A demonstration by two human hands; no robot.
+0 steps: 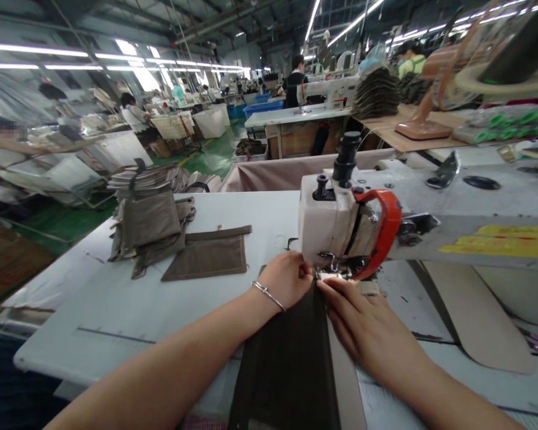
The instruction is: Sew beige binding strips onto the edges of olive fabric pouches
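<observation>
Dark fabric (287, 364) lies pinched by left hand (286, 278), beneath outstretched right hand (363, 316); yellow sticker (497, 240) unreadable.

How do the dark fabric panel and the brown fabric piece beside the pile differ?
Dark fabric panel is near-black; brown fabric piece is lighter.
The panel runs out of frame; the piece lies wholly inside.
Left hand and right hand are at the panel; neither touches the piece.
Both: fabric.
</observation>
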